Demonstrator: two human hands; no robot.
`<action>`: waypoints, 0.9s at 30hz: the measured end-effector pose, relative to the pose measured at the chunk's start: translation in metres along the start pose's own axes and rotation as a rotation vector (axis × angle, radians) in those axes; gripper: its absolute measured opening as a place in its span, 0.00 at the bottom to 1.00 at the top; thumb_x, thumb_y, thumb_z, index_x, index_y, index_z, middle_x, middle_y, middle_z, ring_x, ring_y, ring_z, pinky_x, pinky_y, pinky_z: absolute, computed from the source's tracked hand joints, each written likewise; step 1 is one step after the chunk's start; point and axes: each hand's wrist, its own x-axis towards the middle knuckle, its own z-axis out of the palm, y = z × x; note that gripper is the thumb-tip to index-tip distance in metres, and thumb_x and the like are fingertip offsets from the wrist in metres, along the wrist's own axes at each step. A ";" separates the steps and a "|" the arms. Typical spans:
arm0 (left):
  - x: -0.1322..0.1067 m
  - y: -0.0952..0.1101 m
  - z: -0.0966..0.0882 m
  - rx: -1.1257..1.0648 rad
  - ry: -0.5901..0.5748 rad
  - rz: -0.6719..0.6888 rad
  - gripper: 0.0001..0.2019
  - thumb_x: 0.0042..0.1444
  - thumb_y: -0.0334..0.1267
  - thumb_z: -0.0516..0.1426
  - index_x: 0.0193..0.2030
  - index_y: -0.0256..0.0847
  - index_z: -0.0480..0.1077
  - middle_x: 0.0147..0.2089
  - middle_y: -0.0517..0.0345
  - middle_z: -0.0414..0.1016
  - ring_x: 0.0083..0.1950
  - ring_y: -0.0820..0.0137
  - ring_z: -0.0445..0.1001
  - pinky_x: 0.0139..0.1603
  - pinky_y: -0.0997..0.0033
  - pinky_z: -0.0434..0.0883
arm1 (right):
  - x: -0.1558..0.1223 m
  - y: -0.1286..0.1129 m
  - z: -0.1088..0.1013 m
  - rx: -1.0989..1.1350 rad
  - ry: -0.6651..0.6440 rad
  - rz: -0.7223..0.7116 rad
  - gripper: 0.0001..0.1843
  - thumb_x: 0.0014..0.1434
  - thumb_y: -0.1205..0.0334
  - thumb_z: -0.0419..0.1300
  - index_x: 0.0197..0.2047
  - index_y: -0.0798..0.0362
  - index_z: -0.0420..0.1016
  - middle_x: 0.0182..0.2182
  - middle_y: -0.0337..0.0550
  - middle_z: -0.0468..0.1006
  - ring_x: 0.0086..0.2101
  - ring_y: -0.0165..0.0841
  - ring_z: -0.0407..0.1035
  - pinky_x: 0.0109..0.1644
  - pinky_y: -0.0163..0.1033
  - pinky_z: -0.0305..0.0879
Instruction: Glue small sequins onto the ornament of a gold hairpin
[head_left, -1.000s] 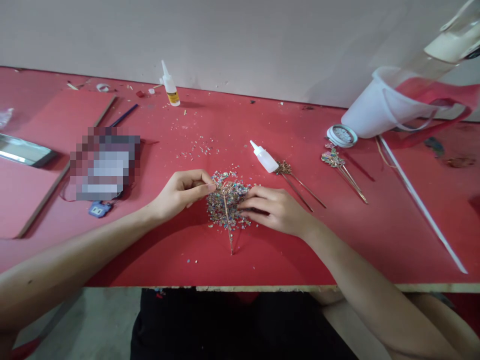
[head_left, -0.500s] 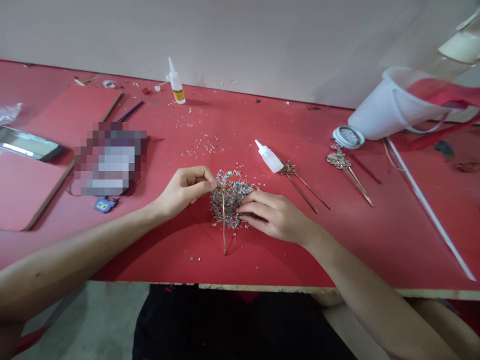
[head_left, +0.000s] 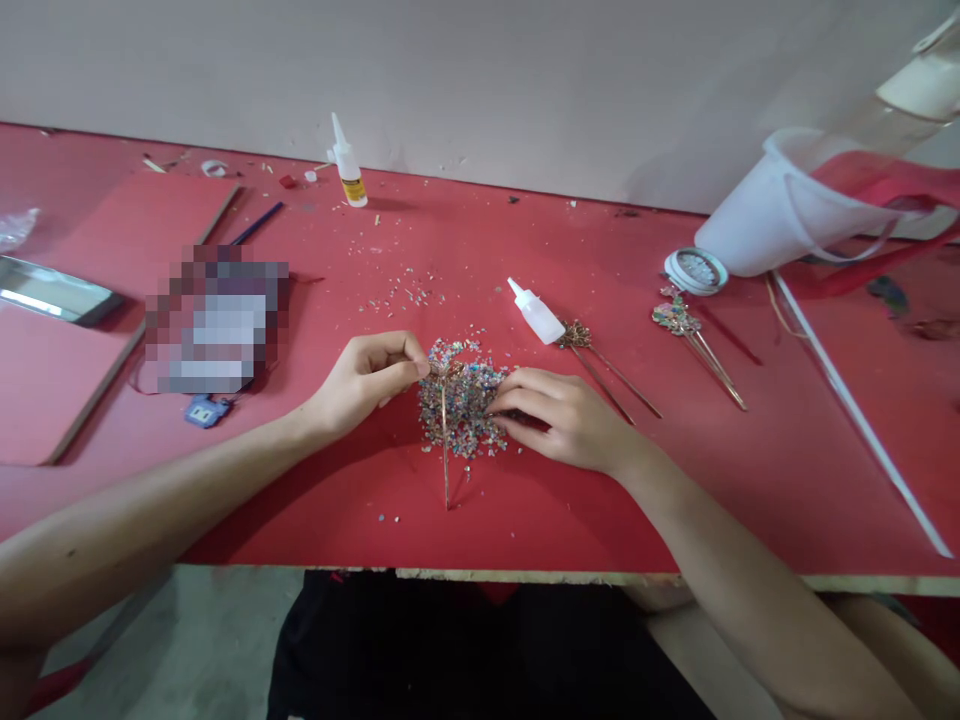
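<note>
My left hand point(head_left: 375, 375) pinches the top of a gold-coloured metal hairpin point(head_left: 445, 450) between thumb and index finger. The hairpin's long leg points down toward the front edge of the table. Beneath its head lies a pile of small, shiny multicoloured chips point(head_left: 472, 385). At the pile's right side is my right hand point(head_left: 559, 415), palm down, its bent fingers a little apart and the tips touching the chips. I cannot make out any chip between them. Behind that hand, a small white glue bottle point(head_left: 540, 318) lies against the head of a second hairpin point(head_left: 598, 372).
A decorated hairpin point(head_left: 697, 345) lies at right, near a round lid of pale bits point(head_left: 696, 272) and a tilted white bucket point(head_left: 780, 205). A yellow-labelled glue bottle point(head_left: 349, 175) stands at the back. Left are a blurred-out object point(head_left: 225, 320), a blue pen point(head_left: 257, 223) and red boards point(head_left: 60, 380).
My right hand has drawn slightly right and up, away from the middle of the chip pile. My left hand keeps its pinch on the hairpin. The whole view has shifted a little.
</note>
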 end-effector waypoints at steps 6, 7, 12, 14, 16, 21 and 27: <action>0.000 0.000 0.000 -0.014 -0.003 0.003 0.08 0.54 0.36 0.57 0.26 0.36 0.67 0.16 0.68 0.55 0.17 0.81 0.51 0.18 0.76 0.48 | 0.000 0.002 -0.002 -0.007 0.037 0.021 0.07 0.63 0.64 0.55 0.42 0.52 0.73 0.39 0.45 0.75 0.40 0.32 0.71 0.43 0.39 0.68; 0.000 0.000 0.000 -0.014 -0.001 0.002 0.08 0.54 0.36 0.57 0.26 0.36 0.67 0.16 0.68 0.55 0.17 0.81 0.51 0.18 0.76 0.48 | 0.000 0.002 -0.002 -0.009 0.062 0.042 0.07 0.63 0.64 0.55 0.43 0.52 0.73 0.39 0.45 0.75 0.39 0.32 0.71 0.43 0.39 0.68; 0.000 0.001 0.001 -0.016 -0.001 0.001 0.07 0.54 0.35 0.56 0.26 0.36 0.67 0.16 0.68 0.55 0.17 0.80 0.51 0.18 0.76 0.49 | 0.001 -0.002 0.001 -0.015 0.067 0.034 0.06 0.64 0.64 0.55 0.42 0.53 0.73 0.38 0.45 0.75 0.38 0.32 0.70 0.42 0.38 0.68; 0.000 0.001 0.000 -0.017 -0.010 0.006 0.07 0.54 0.34 0.56 0.26 0.36 0.67 0.16 0.68 0.55 0.17 0.81 0.51 0.19 0.76 0.49 | 0.002 -0.005 0.003 -0.028 0.039 0.022 0.07 0.64 0.63 0.55 0.42 0.53 0.73 0.38 0.45 0.75 0.38 0.32 0.70 0.42 0.38 0.67; 0.000 0.000 0.000 -0.019 -0.016 0.013 0.07 0.54 0.34 0.56 0.27 0.36 0.68 0.16 0.68 0.55 0.18 0.81 0.52 0.19 0.77 0.49 | 0.003 -0.007 0.006 -0.036 0.026 0.013 0.07 0.64 0.63 0.54 0.42 0.54 0.73 0.38 0.45 0.75 0.38 0.32 0.70 0.42 0.37 0.67; 0.000 0.000 0.000 -0.014 -0.027 0.018 0.06 0.55 0.33 0.56 0.27 0.35 0.68 0.17 0.69 0.56 0.18 0.82 0.52 0.19 0.77 0.50 | 0.003 -0.006 0.007 -0.045 0.027 0.010 0.07 0.64 0.64 0.55 0.42 0.54 0.73 0.38 0.44 0.76 0.39 0.31 0.71 0.42 0.37 0.67; 0.001 0.000 0.000 -0.003 -0.040 0.016 0.06 0.54 0.32 0.55 0.27 0.35 0.68 0.17 0.69 0.56 0.18 0.82 0.52 0.19 0.78 0.50 | 0.001 -0.004 0.004 -0.040 0.026 0.039 0.07 0.64 0.65 0.55 0.42 0.54 0.73 0.39 0.44 0.75 0.39 0.31 0.71 0.42 0.37 0.67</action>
